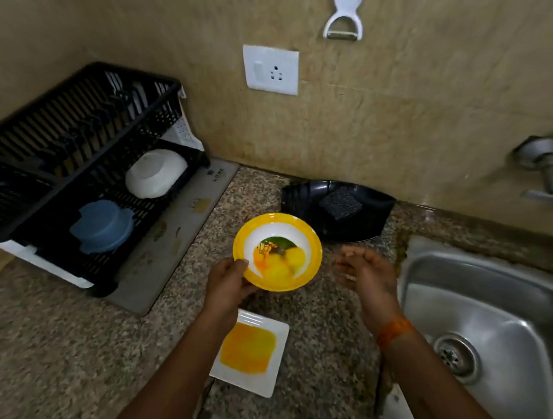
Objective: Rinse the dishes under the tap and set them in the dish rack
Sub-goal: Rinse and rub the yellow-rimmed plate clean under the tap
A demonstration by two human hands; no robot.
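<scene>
Holding yellow-rimmed bowl [277, 252] by left edge, left hand [229, 284] grips it above tabletop [62, 335], frame centre. Right hand [367, 273] loose, empty, just right of bowl. Sink [496, 293] lower right, dish rack [75, 180] upper left; guessing left hand nearer rack.

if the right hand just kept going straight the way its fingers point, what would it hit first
Most likely the yellow bowl. The right hand is open, fingers aimed left and slightly up toward the bowl's rim, which the left hand grips. Depth is unclear; if it passed behind, the black dish comes next.
</scene>
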